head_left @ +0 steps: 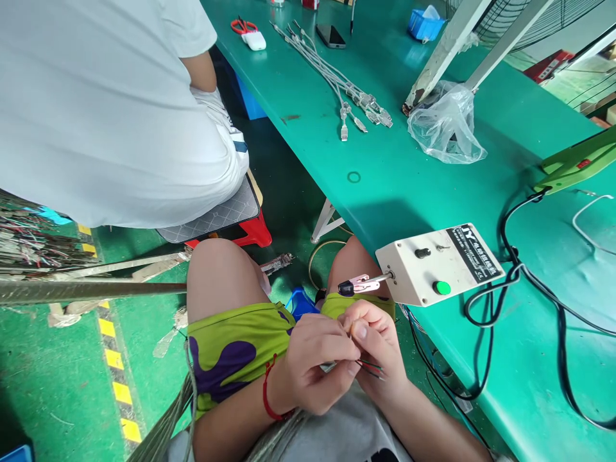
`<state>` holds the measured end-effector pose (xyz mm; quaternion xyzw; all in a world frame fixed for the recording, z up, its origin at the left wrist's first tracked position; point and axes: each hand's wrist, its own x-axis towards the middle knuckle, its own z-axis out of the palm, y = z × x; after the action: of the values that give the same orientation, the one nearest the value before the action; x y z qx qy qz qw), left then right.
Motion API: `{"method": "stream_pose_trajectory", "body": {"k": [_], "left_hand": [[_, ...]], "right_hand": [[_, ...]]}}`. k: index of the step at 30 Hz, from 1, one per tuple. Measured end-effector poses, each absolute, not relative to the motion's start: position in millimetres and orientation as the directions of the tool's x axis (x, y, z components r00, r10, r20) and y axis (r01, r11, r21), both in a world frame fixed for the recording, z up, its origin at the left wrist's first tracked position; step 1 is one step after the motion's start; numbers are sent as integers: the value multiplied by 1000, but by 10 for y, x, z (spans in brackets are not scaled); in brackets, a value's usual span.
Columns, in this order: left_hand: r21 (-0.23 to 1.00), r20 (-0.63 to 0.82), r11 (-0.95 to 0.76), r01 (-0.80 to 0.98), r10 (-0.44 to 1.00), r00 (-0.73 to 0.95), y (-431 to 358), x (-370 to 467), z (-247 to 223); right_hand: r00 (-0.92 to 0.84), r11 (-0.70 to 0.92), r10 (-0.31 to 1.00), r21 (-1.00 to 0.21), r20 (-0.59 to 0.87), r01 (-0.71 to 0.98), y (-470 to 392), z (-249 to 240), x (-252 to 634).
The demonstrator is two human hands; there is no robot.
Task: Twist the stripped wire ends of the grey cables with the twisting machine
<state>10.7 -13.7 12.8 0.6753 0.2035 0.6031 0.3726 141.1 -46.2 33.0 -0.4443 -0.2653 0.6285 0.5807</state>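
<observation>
My left hand [317, 362], with a red cord around its wrist, is closed in a pinch above my lap. Thin coloured wires [369, 367], red, green and black, stick out past its fingertips toward my right palm. My right hand [378, 343] meets it, thumb and forefinger pinched together at the wires; the exact spot it grips is hidden by the fingers. A bundle of grey cables [168, 410] lies across my lap and under my left forearm. Just beyond the hands, a small clip [359, 284] on a rod juts from a white control box [437, 263].
The green table [385, 192] holds grey USB cables [356, 93], a phone [330, 36], red-handled scissors [244, 26], a plastic bag [447, 122] and black cords [520, 269]. A co-worker in white [106, 109] sits on a stool [216, 215] at the left.
</observation>
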Motion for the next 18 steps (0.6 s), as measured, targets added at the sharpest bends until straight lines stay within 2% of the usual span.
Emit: {"method": "stream_pose_trajectory", "body": {"k": [3, 7, 10, 12, 18], "left_hand": [[767, 641, -629, -128, 759, 109, -190, 94, 92], [785, 619, -614, -86, 782, 73, -229, 58, 50], [793, 609, -608, -37, 789, 81, -228, 48, 50], [795, 605, -606, -20, 790, 103, -224, 49, 67], [832, 542, -552, 51, 830, 132, -237, 43, 95]], "right_hand": [[201, -102, 967, -962, -156, -254, -516, 245, 1453], [252, 41, 967, -997, 25, -58, -644, 187, 1519], [193, 160, 969, -987, 154, -14, -672, 272, 1528], [172, 191, 967, -982, 187, -4, -645, 352, 1513], [206, 165, 967, -985, 153, -45, -582, 379, 1485]]}}
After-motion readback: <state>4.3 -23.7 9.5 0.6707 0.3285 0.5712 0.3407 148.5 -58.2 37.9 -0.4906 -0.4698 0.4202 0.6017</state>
